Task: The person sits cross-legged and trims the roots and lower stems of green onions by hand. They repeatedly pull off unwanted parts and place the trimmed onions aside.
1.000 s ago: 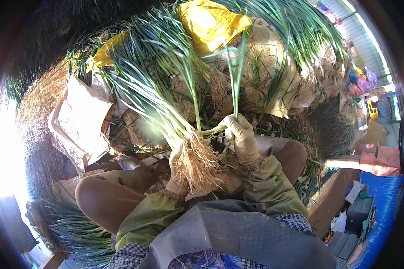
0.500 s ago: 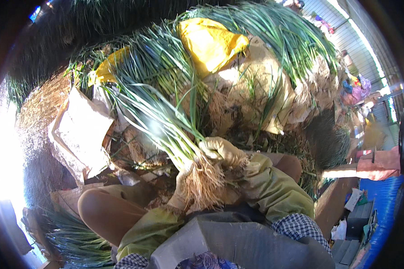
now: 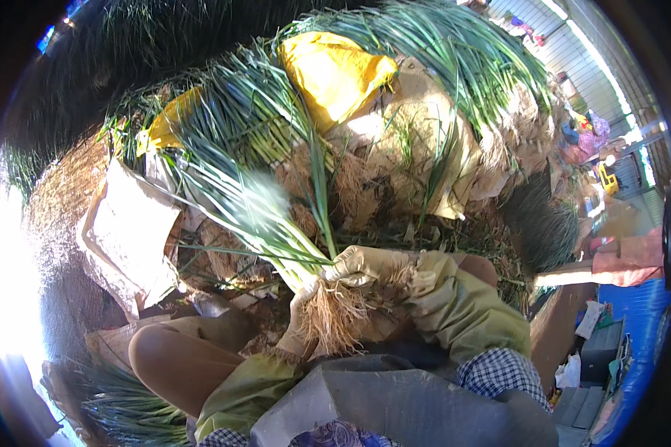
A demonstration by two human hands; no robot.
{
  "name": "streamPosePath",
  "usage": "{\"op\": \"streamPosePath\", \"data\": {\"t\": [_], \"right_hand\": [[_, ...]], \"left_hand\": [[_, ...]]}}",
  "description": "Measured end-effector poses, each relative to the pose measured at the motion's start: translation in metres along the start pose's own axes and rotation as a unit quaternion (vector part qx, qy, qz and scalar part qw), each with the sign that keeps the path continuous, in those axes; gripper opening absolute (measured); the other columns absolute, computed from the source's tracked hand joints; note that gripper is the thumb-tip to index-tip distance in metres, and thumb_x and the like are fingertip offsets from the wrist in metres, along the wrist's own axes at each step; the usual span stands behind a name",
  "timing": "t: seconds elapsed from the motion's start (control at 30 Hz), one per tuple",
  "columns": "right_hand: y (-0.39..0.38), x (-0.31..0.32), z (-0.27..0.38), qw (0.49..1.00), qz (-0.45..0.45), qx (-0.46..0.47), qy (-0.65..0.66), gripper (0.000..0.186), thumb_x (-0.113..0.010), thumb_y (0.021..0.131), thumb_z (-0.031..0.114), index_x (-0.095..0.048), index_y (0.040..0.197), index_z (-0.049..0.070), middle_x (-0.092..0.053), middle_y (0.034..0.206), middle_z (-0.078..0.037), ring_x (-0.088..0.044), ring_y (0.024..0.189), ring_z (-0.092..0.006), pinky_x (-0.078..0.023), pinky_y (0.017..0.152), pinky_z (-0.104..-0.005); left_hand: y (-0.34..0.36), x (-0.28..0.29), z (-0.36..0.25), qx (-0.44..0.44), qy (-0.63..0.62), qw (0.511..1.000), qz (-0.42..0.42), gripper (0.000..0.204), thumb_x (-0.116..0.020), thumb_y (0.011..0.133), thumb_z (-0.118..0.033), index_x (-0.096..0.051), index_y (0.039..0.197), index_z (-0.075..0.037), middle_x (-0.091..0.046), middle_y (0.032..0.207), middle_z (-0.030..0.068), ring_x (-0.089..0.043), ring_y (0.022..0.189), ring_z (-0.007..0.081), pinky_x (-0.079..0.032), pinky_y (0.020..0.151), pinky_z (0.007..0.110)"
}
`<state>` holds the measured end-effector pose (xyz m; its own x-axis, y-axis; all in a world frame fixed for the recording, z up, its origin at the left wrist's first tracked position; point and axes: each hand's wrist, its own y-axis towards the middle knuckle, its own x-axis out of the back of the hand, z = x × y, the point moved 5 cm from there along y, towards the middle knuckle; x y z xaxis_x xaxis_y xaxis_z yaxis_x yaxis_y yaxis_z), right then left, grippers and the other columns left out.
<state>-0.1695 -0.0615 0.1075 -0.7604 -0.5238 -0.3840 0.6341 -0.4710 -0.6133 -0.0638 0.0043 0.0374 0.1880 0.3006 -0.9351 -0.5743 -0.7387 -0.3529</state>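
Note:
A bunch of green onions [image 3: 289,237] lies slantwise before me, its leaves toward the far left and its brown roots [image 3: 334,319] hanging toward my lap. My left hand [image 3: 298,319], in a pale glove, is wrapped round the bunch just above the roots; the roots partly hide its fingers. From the right, my gloved right hand [image 3: 367,266] is closed at the base of the stalks, pinching near a leaf that sticks out sideways. Just beyond lie more green onions [image 3: 250,123] in a heap, roots toward me.
Yellow sacking [image 3: 332,74] and a tan sack [image 3: 425,134] lie among the heaps. A pale sack [image 3: 130,227] sits at left, near my bent knee [image 3: 171,357]. More green onions [image 3: 470,67] are piled at the far right. Grey crates [image 3: 600,354] stand on the right beside a blue sheet.
My right hand has shifted slightly down and is tighter against the root end. One leaf now bends out leftward across the bunch. My left hand keeps its hold.

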Motion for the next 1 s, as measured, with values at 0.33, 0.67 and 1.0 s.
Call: {"op": "streamPosePath", "data": {"t": [0.33, 0.67, 1.0], "right_hand": [[-0.021, 0.033, 0.002, 0.978, -0.158, 0.039, 0.127, 0.024, -0.051, 0.092, 0.024, -0.059, 0.089, 0.002, -0.045, 0.053, 0.004, -0.040, 0.042, -0.0037, -0.029, 0.037, -0.0191], [-0.012, 0.024, -0.013, 0.932, -0.112, -0.008, -0.345, 0.040, -0.059, 0.082, 0.022, -0.058, 0.120, 0.008, -0.065, 0.080, -0.013, -0.062, 0.070, -0.0184, -0.048, 0.064, -0.0284], [-0.070, 0.073, 0.017, 0.844, -0.287, 0.050, -0.450, 0.020, -0.062, 0.074, 0.017, -0.070, 0.089, 0.007, -0.066, 0.073, -0.011, -0.062, 0.064, -0.0179, -0.049, 0.059, -0.0266]], "left_hand": [[0.012, 0.022, -0.011, -0.068, 0.011, 0.998, 0.011, 0.051, -0.056, 0.080, -0.024, -0.046, 0.123, 0.002, -0.055, 0.115, 0.0149, -0.057, 0.102, 0.0264, -0.047, 0.091, 0.041], [0.011, 0.019, -0.011, -0.012, -0.037, 0.999, 0.012, 0.041, -0.055, 0.084, -0.017, -0.049, 0.120, 0.002, -0.058, 0.111, 0.0164, -0.059, 0.099, 0.0270, -0.048, 0.090, 0.041], [0.021, 0.031, -0.014, 0.196, -0.186, 0.893, 0.361, 0.055, -0.044, 0.094, -0.035, -0.034, 0.135, 0.000, -0.043, 0.130, 0.0269, -0.037, 0.128, 0.0354, -0.034, 0.100, 0.062]]}}
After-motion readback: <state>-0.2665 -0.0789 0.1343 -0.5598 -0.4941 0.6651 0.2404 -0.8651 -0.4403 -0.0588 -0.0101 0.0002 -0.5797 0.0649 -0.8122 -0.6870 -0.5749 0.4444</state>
